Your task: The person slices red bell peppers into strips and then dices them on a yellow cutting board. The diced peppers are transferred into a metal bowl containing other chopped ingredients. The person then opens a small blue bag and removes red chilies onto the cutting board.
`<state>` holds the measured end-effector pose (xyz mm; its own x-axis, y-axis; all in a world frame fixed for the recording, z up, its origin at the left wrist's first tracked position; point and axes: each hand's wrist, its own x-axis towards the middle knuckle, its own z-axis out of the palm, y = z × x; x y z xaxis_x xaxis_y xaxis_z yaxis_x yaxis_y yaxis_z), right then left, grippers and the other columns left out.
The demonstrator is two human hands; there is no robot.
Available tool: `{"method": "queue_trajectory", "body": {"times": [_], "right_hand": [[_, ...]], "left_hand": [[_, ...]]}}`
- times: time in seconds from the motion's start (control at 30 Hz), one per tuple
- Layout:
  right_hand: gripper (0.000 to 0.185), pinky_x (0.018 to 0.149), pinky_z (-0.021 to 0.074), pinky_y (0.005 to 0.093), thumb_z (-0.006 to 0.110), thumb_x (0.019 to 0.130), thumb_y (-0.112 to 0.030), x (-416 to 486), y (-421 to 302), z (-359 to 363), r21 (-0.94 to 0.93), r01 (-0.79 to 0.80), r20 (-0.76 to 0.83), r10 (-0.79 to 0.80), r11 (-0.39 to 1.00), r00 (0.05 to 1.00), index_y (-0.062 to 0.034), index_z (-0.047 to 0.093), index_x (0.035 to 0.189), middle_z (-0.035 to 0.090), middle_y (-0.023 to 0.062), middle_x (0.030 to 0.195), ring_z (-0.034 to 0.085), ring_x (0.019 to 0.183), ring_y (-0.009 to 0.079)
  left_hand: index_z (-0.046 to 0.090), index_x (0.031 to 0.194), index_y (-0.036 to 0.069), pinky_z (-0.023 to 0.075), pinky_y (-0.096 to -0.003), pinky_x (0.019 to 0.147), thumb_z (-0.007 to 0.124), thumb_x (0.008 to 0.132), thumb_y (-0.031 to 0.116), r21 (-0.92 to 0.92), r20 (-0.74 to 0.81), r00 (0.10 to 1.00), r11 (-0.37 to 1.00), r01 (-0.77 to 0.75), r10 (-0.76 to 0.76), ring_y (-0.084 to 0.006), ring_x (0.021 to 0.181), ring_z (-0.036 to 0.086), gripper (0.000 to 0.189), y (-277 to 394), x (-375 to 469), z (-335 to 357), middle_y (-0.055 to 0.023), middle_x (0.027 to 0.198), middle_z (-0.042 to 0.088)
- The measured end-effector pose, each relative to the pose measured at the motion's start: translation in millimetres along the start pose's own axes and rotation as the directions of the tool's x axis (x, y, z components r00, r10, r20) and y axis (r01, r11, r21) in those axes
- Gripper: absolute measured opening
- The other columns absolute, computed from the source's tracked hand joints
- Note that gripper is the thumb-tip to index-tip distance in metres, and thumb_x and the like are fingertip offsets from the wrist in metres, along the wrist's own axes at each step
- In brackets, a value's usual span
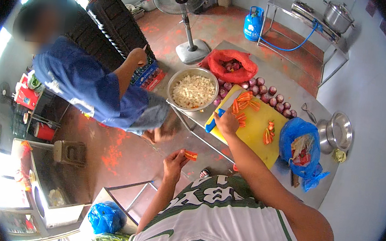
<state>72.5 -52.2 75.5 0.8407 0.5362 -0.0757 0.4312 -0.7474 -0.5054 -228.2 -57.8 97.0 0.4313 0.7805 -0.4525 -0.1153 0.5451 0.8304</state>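
Note:
My left hand (173, 164) is off the table's edge, pinching an orange-red pepper piece (190, 155) between thumb and fingertips. Over on the yellow cutting board (255, 144), my right hand (228, 121) has its fingers around the blue handle (219, 114) of a knife. The knife's broad blade (232, 97) lies along the left side of the board, pointing away from me. Pepper strips (247, 100) lie beside the blade, partly behind my right hand. A smaller group of pepper trimmings (269, 132) sits towards the board's right side.
A steel bowl of white diced food (194, 91) stands left of the board. Behind are red onions (263, 89) and a red mesh sack (232, 65). To the right are a blue plastic bag (300, 144), a peeler (308, 112) and steel bowls (340, 131). A person (96, 79) stands at left.

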Motion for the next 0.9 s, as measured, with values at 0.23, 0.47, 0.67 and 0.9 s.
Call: {"method": "queue_trajectory", "body": {"times": [0.23,0.47,0.67,0.9], "right_hand": [[0.071,0.084,0.0582,0.057,0.084,0.082,-0.037,10.8,-14.3,23.6,0.105,-0.135,0.006,0.135,0.985,0.991,-0.0033,0.05,0.134,0.074,0.0251,0.109,0.074,0.097,0.045],[0.052,0.079,0.0606,0.0502,0.078,0.085,-0.019,-13.7,13.8,-11.2,0.458,-0.144,-0.067,0.195,0.877,0.978,-0.0089,0.051,0.127,0.074,0.0189,0.098,0.076,0.091,0.0373],[0.05,0.06,0.0557,0.0344,0.073,0.093,-0.01,-73.5,72.2,-142.7,0.887,-0.033,-0.035,0.14,0.46,0.989,-0.0076,0.048,0.135,0.068,0.01,0.09,0.07,0.073,0.019],[0.054,0.054,0.0476,0.0277,0.071,0.097,-0.007,-86.0,202.5,-277.1,0.985,-0.158,0.156,0.036,0.068,0.987,-0.0071,0.048,0.146,0.064,0.008,0.098,0.061,0.064,0.0153]], "left_hand": [[0.068,0.125,-0.01,0.0625,-0.0362,0.094,0.065,0.108,0.021,0.024,-0.023,0.999,0.999,0.029,-0.028,-0.0269,0.105,0.075,0.035,7.3,-4.3,-14.8,-0.0169,0.115,0.075],[0.069,0.123,-0.01,0.0631,-0.0376,0.097,0.068,0.107,0.019,-0.008,0.075,0.997,1.0,-0.018,0.018,-0.0274,0.106,0.076,0.034,27.6,13.3,20.6,-0.0175,0.115,0.075],[0.068,0.125,-0.009,0.0631,-0.0357,0.095,0.066,0.108,0.021,0.079,0.205,0.979,0.997,0.002,-0.018,-0.0238,0.103,0.076,0.034,47.9,47.4,95.1,-0.0152,0.112,0.075],[0.069,0.126,-0.007,0.0605,-0.0284,0.089,0.061,0.111,0.023,0.29,0.514,0.857,0.948,-0.132,-0.038,-0.0181,0.101,0.073,0.035,29.5,59.5,264.4,-0.0118,0.112,0.074]]}}
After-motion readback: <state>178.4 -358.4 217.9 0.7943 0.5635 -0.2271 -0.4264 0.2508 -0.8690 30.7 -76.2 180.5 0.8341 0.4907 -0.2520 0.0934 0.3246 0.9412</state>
